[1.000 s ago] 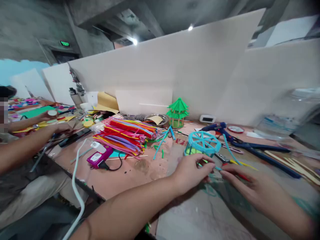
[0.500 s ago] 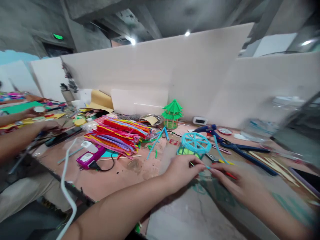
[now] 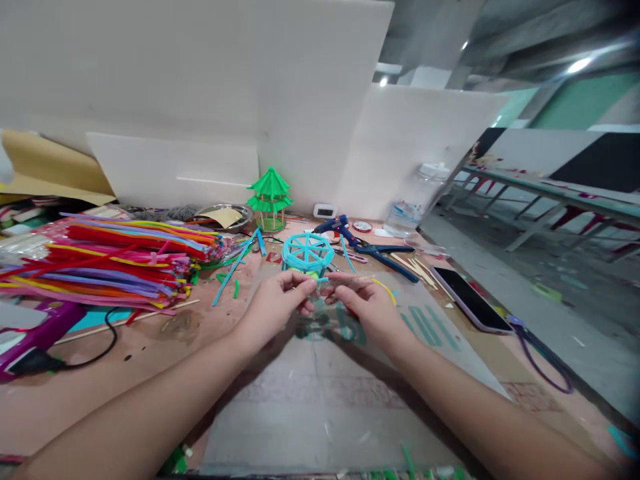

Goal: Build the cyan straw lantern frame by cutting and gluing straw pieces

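My left hand (image 3: 290, 293) is closed, pinching a short blue pipe cleaner piece (image 3: 323, 280) between thumb and forefinger. From the other side, the closed fingers of my right hand (image 3: 367, 303) meet the free end of this piece. A yellow loop-shaped handle (image 3: 385, 290) and a bit of red show around my right hand; whether it holds that tool I cannot tell. Just behind the fingertips stands a blue spoked wheel shape (image 3: 307, 252) on a partly hidden frame with yellow-green inside. A clear sheet (image 3: 320, 393) lies under both hands.
Left lies a heap of colourful pipe cleaners (image 3: 115, 260) and a purple glue gun (image 3: 45, 333). Behind are a green pagoda model (image 3: 271, 197) and a metal dish (image 3: 240, 217). Right are a dark blue glue gun (image 3: 335, 225), pliers (image 3: 387, 257), sticks (image 3: 420, 273) and a phone (image 3: 473, 297).
The view has swung right, so the neighbouring person's arms have left the picture and the phone shows whole. Both my hands stay together at the blue piece, in front of the wheel shape.
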The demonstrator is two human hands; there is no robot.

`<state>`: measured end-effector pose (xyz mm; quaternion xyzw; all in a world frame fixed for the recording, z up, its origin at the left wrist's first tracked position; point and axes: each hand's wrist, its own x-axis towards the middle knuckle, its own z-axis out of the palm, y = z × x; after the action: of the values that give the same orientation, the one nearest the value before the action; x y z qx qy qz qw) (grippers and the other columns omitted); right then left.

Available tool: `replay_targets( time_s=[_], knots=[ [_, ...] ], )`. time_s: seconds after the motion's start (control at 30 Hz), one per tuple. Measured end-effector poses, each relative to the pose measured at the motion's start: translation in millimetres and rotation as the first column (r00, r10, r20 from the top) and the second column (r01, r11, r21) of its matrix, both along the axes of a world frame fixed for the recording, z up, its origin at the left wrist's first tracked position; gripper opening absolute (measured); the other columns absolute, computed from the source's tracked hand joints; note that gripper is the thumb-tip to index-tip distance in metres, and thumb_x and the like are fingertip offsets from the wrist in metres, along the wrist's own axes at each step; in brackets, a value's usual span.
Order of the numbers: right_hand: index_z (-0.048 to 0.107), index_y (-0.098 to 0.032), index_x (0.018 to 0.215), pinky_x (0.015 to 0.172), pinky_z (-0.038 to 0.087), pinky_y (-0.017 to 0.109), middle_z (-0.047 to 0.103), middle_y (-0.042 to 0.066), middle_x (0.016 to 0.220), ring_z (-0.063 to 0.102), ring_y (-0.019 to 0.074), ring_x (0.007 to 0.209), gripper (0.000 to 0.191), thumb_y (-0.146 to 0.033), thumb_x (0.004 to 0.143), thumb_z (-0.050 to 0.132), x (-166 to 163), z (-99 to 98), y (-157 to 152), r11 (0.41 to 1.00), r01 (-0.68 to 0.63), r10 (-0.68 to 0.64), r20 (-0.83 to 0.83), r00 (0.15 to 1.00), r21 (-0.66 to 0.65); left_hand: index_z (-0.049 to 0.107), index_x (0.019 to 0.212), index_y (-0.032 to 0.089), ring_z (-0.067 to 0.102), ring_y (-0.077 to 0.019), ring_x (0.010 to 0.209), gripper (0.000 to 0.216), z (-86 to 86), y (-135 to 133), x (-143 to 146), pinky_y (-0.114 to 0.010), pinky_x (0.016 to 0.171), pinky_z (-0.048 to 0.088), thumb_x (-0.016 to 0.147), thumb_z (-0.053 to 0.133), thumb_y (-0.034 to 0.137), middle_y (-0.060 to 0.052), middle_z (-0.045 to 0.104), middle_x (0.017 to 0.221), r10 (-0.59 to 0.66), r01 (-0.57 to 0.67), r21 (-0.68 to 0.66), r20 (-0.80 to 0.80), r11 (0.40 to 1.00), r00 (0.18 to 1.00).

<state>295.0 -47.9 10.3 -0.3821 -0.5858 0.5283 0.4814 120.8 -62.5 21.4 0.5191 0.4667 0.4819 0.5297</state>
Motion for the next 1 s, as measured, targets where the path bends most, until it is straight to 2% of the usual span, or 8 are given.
replay_targets(
  time_s=[0.17,0.27,0.47,0.57,0.73,0.9,1.0],
  knots=[
    [0.07,-0.02,0.08,0.064,0.047,0.027,0.065,-0.001,0.069,0.057,0.0113,0.062,0.015,-0.032,0.072,0.073,-16,-6.7,-9,0.994,0.083,-0.094,-0.165,0.982,-0.071,0.063,0.083,0.013,0.056,-0.0089,0.052,0.02,-0.6,-7,4,-0.02,0.051,0.045,0.079,0.065,0.032,-0.001,0.064,0.066,-0.046,0.046,0.001,-0.017,0.999,0.999],
    [0.068,-0.021,0.084,0.068,0.048,0.028,0.066,-0.001,0.074,0.059,0.012,0.066,0.018,-0.029,0.07,0.076,-17,-10.4,-9,0.995,0.043,-0.061,-0.22,0.974,-0.086,0.064,0.084,0.013,0.056,-0.0093,0.052,0.019,1.4,-8,3,-0.02,0.05,0.044,0.08,0.064,0.032,-0.001,0.063,0.063,-0.04,0.041,0.008,-0.05,0.999,0.998],
    [0.066,-0.018,0.084,0.071,0.048,0.03,0.066,0.002,0.078,0.061,0.0136,0.071,0.021,-0.032,0.071,0.074,-15,-13.1,-9,1.0,0.023,-0.023,-0.069,0.997,-0.004,0.064,0.08,0.014,0.056,-0.0098,0.05,0.018,10.1,-7,-1,-0.019,0.047,0.044,0.077,0.066,0.032,0.0,0.062,0.06,-0.029,0.026,-0.036,-0.077,0.999,0.997],
    [0.065,-0.017,0.085,0.068,0.049,0.03,0.065,0.001,0.076,0.06,0.0129,0.068,0.022,-0.035,0.073,0.072,-15,-10.5,-12,0.999,0.04,-0.04,0.002,0.999,0.022,0.064,0.077,0.014,0.057,-0.0098,0.051,0.02,4.8,-3,-2,-0.02,0.049,0.046,0.076,0.067,0.034,0.001,0.063,0.061,-0.054,0.053,-0.014,-0.064,0.998,0.996],
    [0.064,-0.018,0.086,0.066,0.049,0.029,0.065,0.001,0.073,0.06,0.0128,0.065,0.023,-0.035,0.073,0.072,-17,-8.2,-15,0.999,0.043,-0.043,0.008,0.999,0.005,0.064,0.078,0.014,0.059,-0.0105,0.054,0.025,-4.4,3,-6,-0.022,0.052,0.048,0.074,0.068,0.039,-0.001,0.065,0.069,-0.072,0.076,0.039,-0.1,0.996,0.992],
    [0.063,-0.019,0.084,0.065,0.048,0.027,0.064,-0.002,0.067,0.059,0.0118,0.062,0.022,-0.033,0.071,0.074,-19,-10.6,-14,0.996,0.047,-0.057,-0.158,0.986,-0.072,0.067,0.082,0.015,0.059,-0.0103,0.056,0.025,-5.8,1,-6,-0.021,0.053,0.048,0.076,0.067,0.039,-0.002,0.066,0.071,-0.087,0.101,0.105,-0.125,0.989,0.988],
    [0.064,-0.019,0.08,0.063,0.046,0.024,0.062,-0.003,0.065,0.057,0.0104,0.061,0.018,-0.032,0.072,0.074,-18,-10.7,-12,0.99,0.064,-0.091,-0.228,0.969,-0.122,0.068,0.091,0.016,0.059,-0.0104,0.058,0.027,-7.8,-1,-2,-0.022,0.055,0.048,0.073,0.07,0.036,-0.002,0.067,0.076,-0.09,0.094,0.077,-0.044,0.993,0.995]
  ],
)
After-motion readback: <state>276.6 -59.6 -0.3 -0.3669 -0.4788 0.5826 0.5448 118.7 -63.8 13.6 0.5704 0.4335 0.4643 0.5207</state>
